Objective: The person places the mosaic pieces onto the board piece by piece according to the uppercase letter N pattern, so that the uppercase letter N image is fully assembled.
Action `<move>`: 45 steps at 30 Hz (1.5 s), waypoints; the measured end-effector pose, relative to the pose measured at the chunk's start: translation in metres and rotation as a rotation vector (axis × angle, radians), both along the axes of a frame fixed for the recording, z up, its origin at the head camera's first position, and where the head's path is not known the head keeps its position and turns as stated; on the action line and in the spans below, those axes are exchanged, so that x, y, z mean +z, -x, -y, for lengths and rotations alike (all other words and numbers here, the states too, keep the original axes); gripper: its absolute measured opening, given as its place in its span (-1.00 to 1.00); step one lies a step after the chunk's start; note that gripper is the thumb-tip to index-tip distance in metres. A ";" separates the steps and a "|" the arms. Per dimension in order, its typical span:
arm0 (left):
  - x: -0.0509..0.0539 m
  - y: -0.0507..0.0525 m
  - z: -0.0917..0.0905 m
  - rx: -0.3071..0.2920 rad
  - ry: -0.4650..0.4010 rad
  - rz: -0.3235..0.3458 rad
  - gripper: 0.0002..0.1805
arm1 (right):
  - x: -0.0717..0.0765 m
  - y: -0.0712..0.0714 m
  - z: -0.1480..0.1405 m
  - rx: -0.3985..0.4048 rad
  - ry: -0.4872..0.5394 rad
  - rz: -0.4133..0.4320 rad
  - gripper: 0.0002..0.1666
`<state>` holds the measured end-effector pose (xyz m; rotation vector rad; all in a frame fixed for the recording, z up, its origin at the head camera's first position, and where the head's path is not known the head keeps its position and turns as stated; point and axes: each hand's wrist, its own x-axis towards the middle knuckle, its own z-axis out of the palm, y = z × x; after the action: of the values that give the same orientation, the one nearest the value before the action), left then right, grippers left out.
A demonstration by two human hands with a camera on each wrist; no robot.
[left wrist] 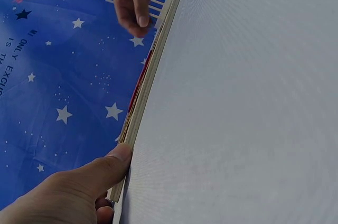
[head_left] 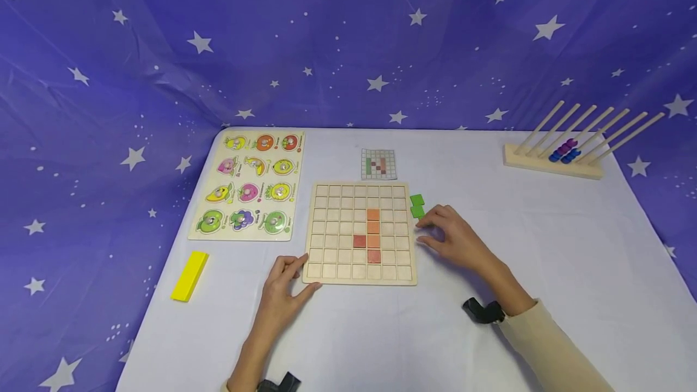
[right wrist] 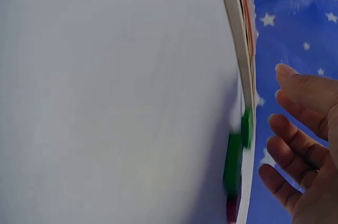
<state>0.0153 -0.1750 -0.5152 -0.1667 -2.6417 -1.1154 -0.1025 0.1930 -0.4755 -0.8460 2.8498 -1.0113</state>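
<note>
A square wooden grid board [head_left: 334,228] lies on the table, with several orange tiles [head_left: 373,227] and red tiles [head_left: 359,241] in its cells. My left hand [head_left: 280,295] holds the board's near left corner, thumb [left wrist: 113,163] against the front edge and fingers at the left side. Just off the board's right edge are two green tiles [head_left: 417,205]. Close to them hovers my right hand [head_left: 454,238], fingers loosely bent and apart, nothing seen between them. In the right wrist view, green tiles [right wrist: 232,163] look blurred below the fingers.
A small printed pattern card [head_left: 378,164] lies behind the board. At the left are a fruit peg puzzle [head_left: 296,186] and a yellow block [head_left: 189,277]. A wooden peg stand [head_left: 555,164] with purple and blue beads is at the back right.
</note>
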 end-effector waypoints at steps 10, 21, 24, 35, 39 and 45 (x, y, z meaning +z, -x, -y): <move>-0.001 -0.002 0.000 -0.001 -0.003 0.018 -0.31 | -0.007 -0.002 -0.048 -0.084 -0.054 -0.043 -0.69; -0.001 -0.001 0.001 0.003 0.004 0.010 -0.30 | -0.016 -0.004 -0.064 -0.084 -0.080 -0.064 -0.69; 0.000 -0.001 0.000 0.004 0.005 0.016 -0.30 | -0.016 -0.004 -0.066 -0.086 -0.088 -0.045 -0.64; 0.001 0.001 0.000 0.001 0.002 0.020 -0.30 | -0.018 -0.001 -0.069 -0.115 -0.115 -0.083 -0.66; 0.000 0.000 0.000 -0.001 0.003 0.013 -0.30 | -0.019 -0.001 -0.070 -0.108 -0.107 -0.089 -0.68; -0.002 0.000 0.001 0.002 0.010 0.015 -0.29 | -0.021 -0.001 -0.069 -0.108 -0.099 -0.091 -0.69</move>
<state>0.0157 -0.1758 -0.5175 -0.1579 -2.6601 -1.1071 -0.1013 0.2620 -0.4963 -0.7570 3.0228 -0.8531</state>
